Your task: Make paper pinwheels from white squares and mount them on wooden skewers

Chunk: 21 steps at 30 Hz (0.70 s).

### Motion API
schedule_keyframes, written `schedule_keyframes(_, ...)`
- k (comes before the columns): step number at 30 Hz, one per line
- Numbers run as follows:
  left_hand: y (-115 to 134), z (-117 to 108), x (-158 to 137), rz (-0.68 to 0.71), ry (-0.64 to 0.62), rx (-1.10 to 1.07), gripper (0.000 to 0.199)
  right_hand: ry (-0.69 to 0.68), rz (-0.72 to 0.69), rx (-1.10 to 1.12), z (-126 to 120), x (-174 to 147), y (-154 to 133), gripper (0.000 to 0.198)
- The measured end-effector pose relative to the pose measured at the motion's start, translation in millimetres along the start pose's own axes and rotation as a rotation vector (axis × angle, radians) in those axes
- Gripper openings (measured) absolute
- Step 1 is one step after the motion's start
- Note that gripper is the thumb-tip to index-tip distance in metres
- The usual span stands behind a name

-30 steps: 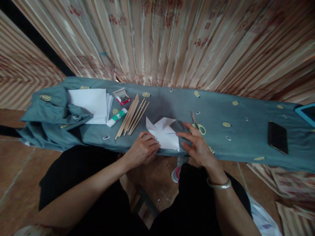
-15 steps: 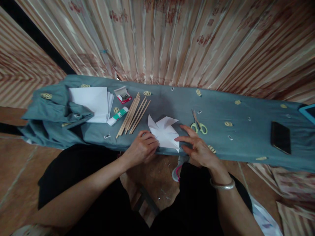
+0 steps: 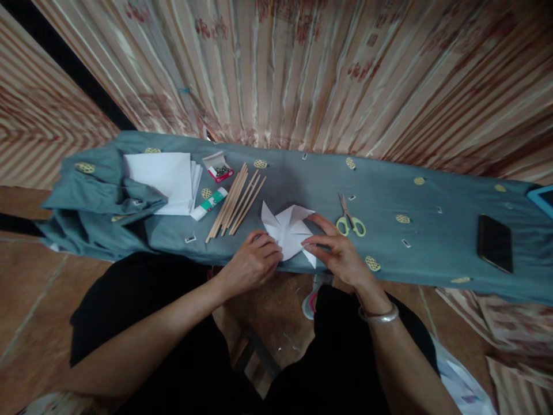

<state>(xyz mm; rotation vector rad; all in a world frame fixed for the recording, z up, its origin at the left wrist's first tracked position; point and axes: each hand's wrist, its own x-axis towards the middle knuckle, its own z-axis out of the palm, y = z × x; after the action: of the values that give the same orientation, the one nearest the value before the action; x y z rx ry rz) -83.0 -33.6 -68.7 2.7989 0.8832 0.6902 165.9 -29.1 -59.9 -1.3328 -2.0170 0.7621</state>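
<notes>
A white paper pinwheel point(image 3: 288, 230) with cut, partly folded blades lies at the front edge of the cloth-covered table point(image 3: 302, 178). My left hand point(image 3: 254, 259) grips its lower left side, fingers curled and pressed together on the paper. On the other side, my right hand point(image 3: 339, 251) pinches a lower right flap between thumb and fingers, with the index finger near the upper right blade tip. Just beyond the right hand lie scissors point(image 3: 349, 219) with light green handles. Wooden sticks point(image 3: 235, 202) rest left of the pinwheel.
Left of the sticks are a green-and-white glue stick point(image 3: 209, 203), an open red-and-white box point(image 3: 219, 168) of small metal pieces and a stack of white paper point(image 3: 159, 181). Far right lie a dark phone point(image 3: 495, 243) and a blue-edged object point(image 3: 542, 200). A striped curtain point(image 3: 276, 75) hangs behind.
My right hand has moved left onto the pinwheel, and its fingers have closed on a right-hand flap. My left hand keeps its hold. The view has shifted slightly.
</notes>
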Motion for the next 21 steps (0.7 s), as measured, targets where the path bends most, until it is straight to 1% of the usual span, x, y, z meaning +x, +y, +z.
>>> schedule_keyframes(4,1.2,0.3,-1.2,0.007,-0.009,0.002,0.015,0.058,-0.028,-0.062,13.8,8.7,-1.0,0.012)
schedule_keyframes(10,1.7,-0.8,-0.8,0.010,-0.018,-0.004,0.016,0.141,0.003,-0.164,30.2,17.2,-9.0,0.009)
schedule_keyframes(16,2.0,0.6,-0.4,-0.014,-0.043,-0.014,0.016,0.147,0.040,-0.227,37.7,21.4,-16.0,0.012)
schedule_keyframes(21,2.4,1.0,-0.5,-0.011,-0.027,-0.009,0.016,0.145,0.064,-0.250,42.5,23.6,-16.6,0.013)
